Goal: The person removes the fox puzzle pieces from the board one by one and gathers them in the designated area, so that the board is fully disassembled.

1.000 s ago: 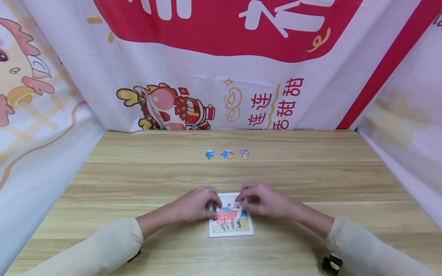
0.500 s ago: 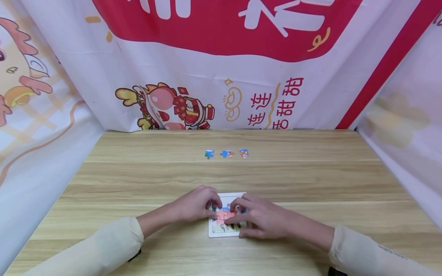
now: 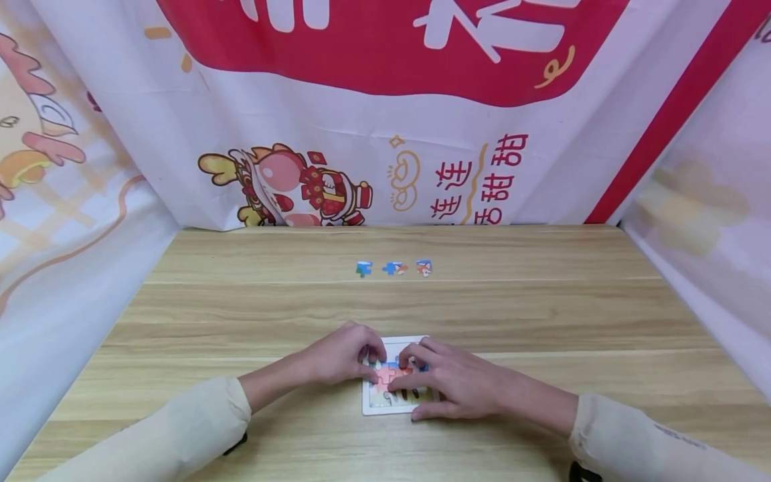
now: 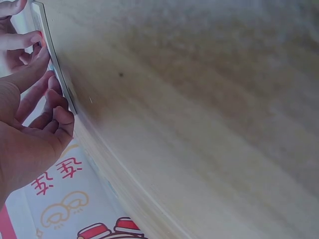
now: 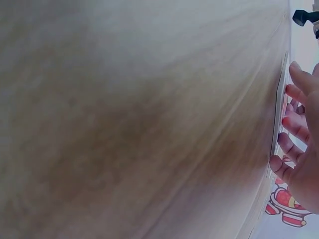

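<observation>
The left hand [image 3: 337, 355] rests at the left edge of the puzzle tray [image 3: 376, 407], its fingers curled down so that the tips touch the tray's upper left part. The left wrist view shows those fingertips [image 4: 64, 115] set against the thin tray rim; they seem to steady it, not to grip it, and whether anything is pinched cannot be told. The tray lies just to the right of this hand, flat on the wooden table [image 3: 542, 314], its long axis running away from the person.

The right hand [image 3: 448, 385] lies over the tray's right half, covering much of the picture. Its fingers are spread and fairly straight, the tips pressing down on the pieces already set, around the red part in the middle. This hand is the nearer one to the tray's inside; the left hand only reaches its border.

Three loose puzzle pieces [image 3: 394, 268] sit in a short row well beyond both hands, further up the table, about in line with the tray. Nothing stands between them and the hands. A printed cloth [image 3: 385, 134] hangs behind the table and along both sides.
</observation>
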{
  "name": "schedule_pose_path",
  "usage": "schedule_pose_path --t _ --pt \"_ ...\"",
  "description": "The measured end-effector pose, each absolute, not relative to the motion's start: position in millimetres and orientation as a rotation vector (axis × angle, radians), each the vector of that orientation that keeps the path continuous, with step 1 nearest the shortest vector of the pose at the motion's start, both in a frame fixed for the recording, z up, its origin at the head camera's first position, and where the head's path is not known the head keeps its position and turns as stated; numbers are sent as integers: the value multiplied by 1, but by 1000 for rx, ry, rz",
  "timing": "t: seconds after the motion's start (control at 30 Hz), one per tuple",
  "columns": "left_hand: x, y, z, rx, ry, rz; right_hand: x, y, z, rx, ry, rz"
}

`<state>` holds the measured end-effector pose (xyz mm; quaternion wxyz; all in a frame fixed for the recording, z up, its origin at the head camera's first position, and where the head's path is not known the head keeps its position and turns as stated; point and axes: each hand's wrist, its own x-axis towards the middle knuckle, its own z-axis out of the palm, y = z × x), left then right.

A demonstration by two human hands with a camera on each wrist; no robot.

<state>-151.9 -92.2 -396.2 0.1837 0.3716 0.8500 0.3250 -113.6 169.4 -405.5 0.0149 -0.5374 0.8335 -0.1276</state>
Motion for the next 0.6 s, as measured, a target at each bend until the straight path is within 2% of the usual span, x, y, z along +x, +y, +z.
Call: schedule_pose_path --t 0.6 --pt "-159 -96 -394 1018 2294 960 -115 171 -407 -1605 2563 -415"
